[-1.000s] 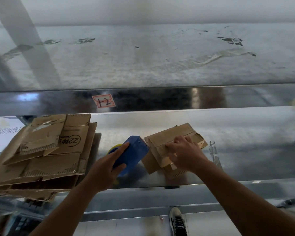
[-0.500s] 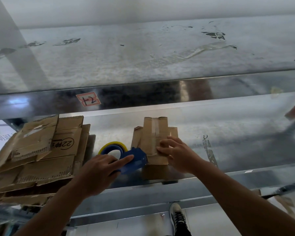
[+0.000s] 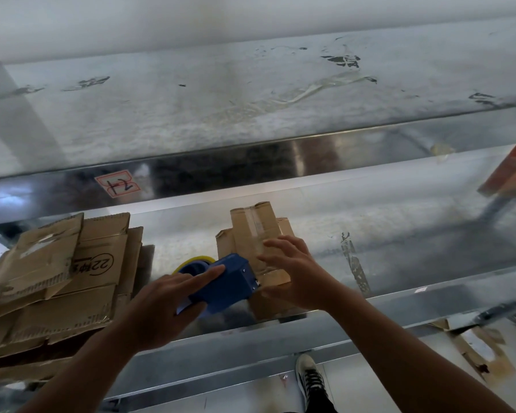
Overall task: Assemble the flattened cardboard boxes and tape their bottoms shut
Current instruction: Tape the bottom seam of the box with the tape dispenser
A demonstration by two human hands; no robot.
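A small cardboard box (image 3: 255, 228) stands on the metal shelf (image 3: 399, 234), its folded bottom flaps up and a clear tape strip along the seam. My left hand (image 3: 164, 305) grips a blue tape dispenser (image 3: 227, 280) with a yellow-rimmed roll, its front end at the box's near edge. My right hand (image 3: 292, 272) holds the box's near side, fingers spread over the top and thumb underneath. A stack of flattened cardboard boxes (image 3: 57, 278) lies at the left of the shelf.
An upper metal shelf (image 3: 251, 99) with tape residue runs across the top; its front lip carries a "12" label (image 3: 117, 185). An orange-brown box (image 3: 510, 171) sits at the far right. Below, a shoe (image 3: 310, 380) on the floor and cardboard scraps (image 3: 477, 350).
The blue dispenser has been pulled toward me along the box's seam to its near edge. My right hand's fingers have spread over the box. The camera has tilted slightly.
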